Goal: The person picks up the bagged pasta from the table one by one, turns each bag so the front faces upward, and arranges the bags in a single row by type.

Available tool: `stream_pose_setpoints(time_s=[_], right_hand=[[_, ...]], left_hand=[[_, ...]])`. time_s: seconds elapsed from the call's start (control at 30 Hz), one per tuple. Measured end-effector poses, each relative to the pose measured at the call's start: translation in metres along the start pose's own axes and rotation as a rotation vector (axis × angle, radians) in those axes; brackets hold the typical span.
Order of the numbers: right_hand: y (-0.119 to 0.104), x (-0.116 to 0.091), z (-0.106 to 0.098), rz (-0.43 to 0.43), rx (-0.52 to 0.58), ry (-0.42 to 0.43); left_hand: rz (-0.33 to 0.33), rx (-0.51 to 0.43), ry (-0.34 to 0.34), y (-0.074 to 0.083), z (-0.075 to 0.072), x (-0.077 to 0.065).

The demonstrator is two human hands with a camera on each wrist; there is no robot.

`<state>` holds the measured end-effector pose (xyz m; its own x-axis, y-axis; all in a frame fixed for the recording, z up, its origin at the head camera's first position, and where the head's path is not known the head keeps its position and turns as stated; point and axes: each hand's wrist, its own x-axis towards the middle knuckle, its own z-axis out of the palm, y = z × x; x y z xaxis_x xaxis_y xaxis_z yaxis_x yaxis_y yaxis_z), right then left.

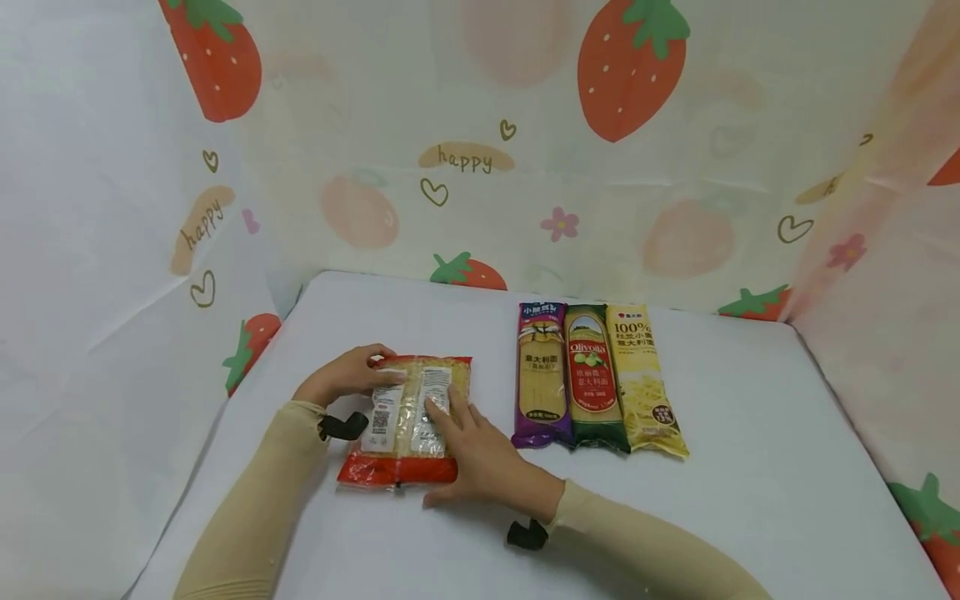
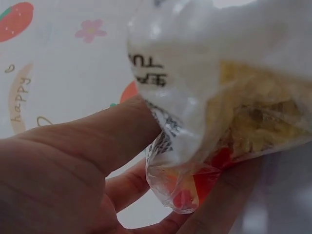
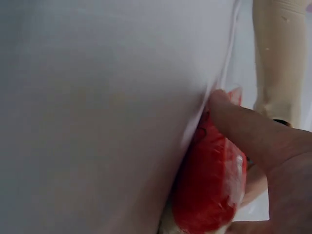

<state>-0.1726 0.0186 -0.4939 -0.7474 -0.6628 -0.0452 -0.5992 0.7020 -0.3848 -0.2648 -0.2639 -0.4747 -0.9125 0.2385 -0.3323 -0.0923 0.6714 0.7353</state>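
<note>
A red-ended clear bag of pale yellow pasta lies at the left of the white table, with its printed white label panels facing up. My left hand grips its far left corner; in the left wrist view the thumb lies on the label side and fingers reach under the wrapper. Across the bag's right side rests my right hand, fingers extended over the top and thumb stretched along the near corner. The right wrist view has that thumb against the bag's red end.
Right of the hands, three long spaghetti packs lie side by side: a purple one, a green one with a red label and a yellow one. Strawberry-printed sheets stand behind and beside the white table.
</note>
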Motion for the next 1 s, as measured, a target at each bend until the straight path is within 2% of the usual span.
stream_pose_setpoints(time_s=[0.27,0.43,0.67,1.0], right_hand=[[0.002,-0.006,0.001,0.028,0.023,0.023],[0.007,-0.006,-0.001,0.038,0.082,0.028],[0.02,-0.004,-0.004,0.041,0.256,0.036],[0.043,-0.013,-0.015,-0.007,0.49,0.094]], left_hand=[[0.001,0.006,-0.008,0.007,0.006,0.003],[0.017,-0.006,-0.013,0.007,0.007,0.005],[0.065,-0.06,-0.027,0.012,0.005,0.005],[0.061,-0.133,-0.125,0.027,0.004,0.005]])
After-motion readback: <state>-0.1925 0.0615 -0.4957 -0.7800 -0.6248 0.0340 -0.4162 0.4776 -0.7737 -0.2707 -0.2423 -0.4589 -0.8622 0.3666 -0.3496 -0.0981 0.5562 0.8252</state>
